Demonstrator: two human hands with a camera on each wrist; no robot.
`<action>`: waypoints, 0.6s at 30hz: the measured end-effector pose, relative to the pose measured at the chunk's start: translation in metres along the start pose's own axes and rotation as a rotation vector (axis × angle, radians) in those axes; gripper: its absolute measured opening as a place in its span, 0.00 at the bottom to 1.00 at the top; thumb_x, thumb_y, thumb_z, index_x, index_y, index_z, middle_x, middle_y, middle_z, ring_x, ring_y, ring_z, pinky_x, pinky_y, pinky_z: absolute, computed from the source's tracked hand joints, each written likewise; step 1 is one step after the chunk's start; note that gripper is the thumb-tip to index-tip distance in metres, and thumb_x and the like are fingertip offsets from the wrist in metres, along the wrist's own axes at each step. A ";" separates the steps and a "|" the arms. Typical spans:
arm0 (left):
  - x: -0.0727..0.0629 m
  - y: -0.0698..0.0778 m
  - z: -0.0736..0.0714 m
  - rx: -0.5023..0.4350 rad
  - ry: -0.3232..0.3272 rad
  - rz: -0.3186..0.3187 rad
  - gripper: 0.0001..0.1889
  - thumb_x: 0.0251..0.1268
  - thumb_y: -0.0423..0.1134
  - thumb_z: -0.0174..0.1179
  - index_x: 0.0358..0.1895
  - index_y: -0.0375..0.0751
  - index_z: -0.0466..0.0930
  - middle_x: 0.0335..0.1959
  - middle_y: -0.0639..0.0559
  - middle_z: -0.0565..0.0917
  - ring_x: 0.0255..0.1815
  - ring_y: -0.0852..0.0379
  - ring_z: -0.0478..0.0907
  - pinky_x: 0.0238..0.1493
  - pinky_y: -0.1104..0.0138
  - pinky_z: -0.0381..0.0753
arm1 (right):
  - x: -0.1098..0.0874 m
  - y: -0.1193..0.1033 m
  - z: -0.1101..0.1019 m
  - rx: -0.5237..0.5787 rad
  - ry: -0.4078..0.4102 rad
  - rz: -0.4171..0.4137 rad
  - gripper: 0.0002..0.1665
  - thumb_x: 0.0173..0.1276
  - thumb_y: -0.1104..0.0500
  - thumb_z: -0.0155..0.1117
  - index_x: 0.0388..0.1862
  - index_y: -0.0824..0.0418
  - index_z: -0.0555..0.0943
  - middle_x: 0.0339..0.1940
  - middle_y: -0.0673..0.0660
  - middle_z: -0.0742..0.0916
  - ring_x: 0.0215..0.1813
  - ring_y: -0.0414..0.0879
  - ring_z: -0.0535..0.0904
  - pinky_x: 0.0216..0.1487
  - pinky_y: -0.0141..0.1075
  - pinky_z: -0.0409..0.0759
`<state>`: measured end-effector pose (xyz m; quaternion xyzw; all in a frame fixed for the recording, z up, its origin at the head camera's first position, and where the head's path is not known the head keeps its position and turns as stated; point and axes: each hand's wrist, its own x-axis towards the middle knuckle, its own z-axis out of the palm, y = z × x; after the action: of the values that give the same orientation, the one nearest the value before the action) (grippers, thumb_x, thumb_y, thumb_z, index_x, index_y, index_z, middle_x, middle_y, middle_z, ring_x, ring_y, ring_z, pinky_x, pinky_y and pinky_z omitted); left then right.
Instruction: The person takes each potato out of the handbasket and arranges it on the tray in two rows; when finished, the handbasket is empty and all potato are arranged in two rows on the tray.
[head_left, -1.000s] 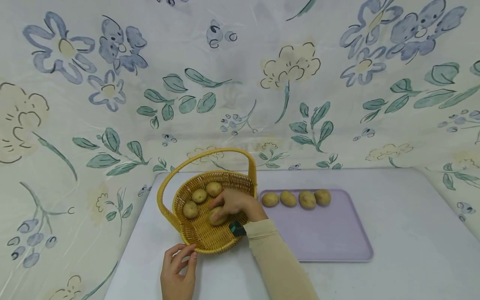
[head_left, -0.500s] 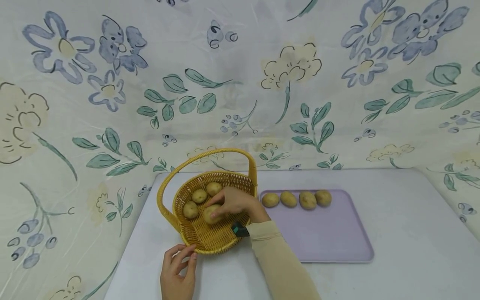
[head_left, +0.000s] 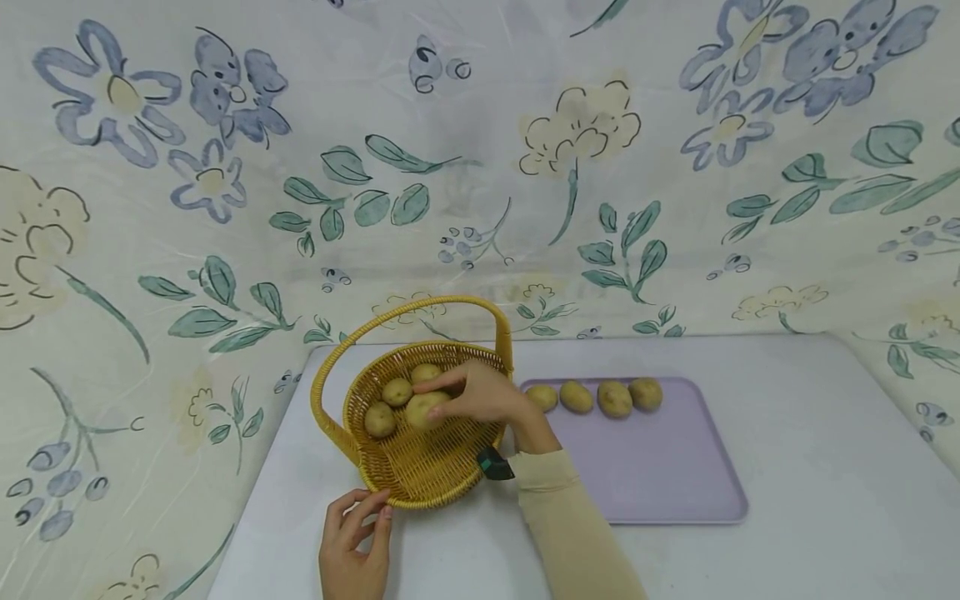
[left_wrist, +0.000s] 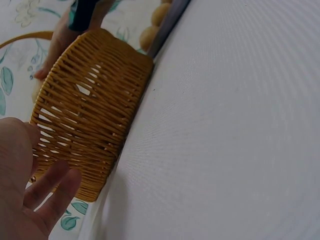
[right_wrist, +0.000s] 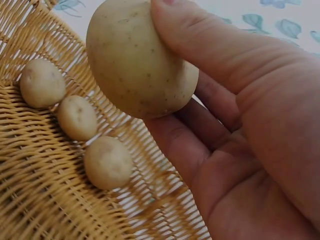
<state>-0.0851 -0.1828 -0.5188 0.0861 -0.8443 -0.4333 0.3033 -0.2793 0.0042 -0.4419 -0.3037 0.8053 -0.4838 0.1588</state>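
My right hand (head_left: 487, 396) holds a potato (head_left: 426, 412) between thumb and fingers, over the inside of the yellow wicker basket (head_left: 420, 483). Up close in the right wrist view, the gripped potato (right_wrist: 132, 60) is pale with small dark specks and hangs clear of the weave. Three other potatoes lie along the basket's far left side; the nearest is a round potato (head_left: 380, 419). With curled fingers my left hand (head_left: 352, 542) grips the basket's front rim. In the left wrist view some fingers (left_wrist: 62, 187) lie by the basket's outer wall.
To the right of the basket lies a lilac tray (head_left: 660, 475). Several potatoes stand in a row along its far edge, among them a brown potato (head_left: 615, 400). The basket's tall handle (head_left: 420, 302) arches over it. Behind the white table (head_left: 810, 467) hangs a floral cloth (head_left: 480, 192).
The right hand has raised its potato off the basket floor and moved it slightly toward the far side. The left hand stays at the rim.
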 end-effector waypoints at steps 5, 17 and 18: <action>0.000 0.000 0.000 0.011 -0.007 -0.007 0.15 0.54 0.16 0.69 0.43 0.34 0.87 0.47 0.53 0.77 0.41 0.79 0.76 0.35 0.85 0.82 | -0.011 0.001 -0.005 0.043 0.029 -0.024 0.26 0.61 0.52 0.79 0.59 0.50 0.87 0.59 0.44 0.88 0.64 0.41 0.81 0.68 0.40 0.81; -0.001 -0.002 0.000 0.015 -0.011 0.001 0.14 0.57 0.18 0.69 0.44 0.36 0.88 0.48 0.53 0.77 0.41 0.75 0.78 0.35 0.85 0.83 | -0.045 0.001 -0.010 0.185 0.084 -0.082 0.26 0.60 0.57 0.79 0.58 0.56 0.87 0.58 0.52 0.89 0.65 0.46 0.82 0.64 0.32 0.83; -0.001 -0.002 0.000 0.019 -0.011 -0.003 0.14 0.56 0.18 0.69 0.44 0.36 0.88 0.48 0.53 0.77 0.41 0.76 0.78 0.35 0.85 0.83 | -0.048 0.001 -0.010 0.189 0.086 -0.083 0.26 0.60 0.58 0.79 0.59 0.56 0.87 0.59 0.52 0.89 0.65 0.46 0.82 0.63 0.31 0.83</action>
<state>-0.0843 -0.1839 -0.5206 0.0876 -0.8499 -0.4262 0.2971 -0.2482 0.0427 -0.4402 -0.2995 0.7488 -0.5764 0.1320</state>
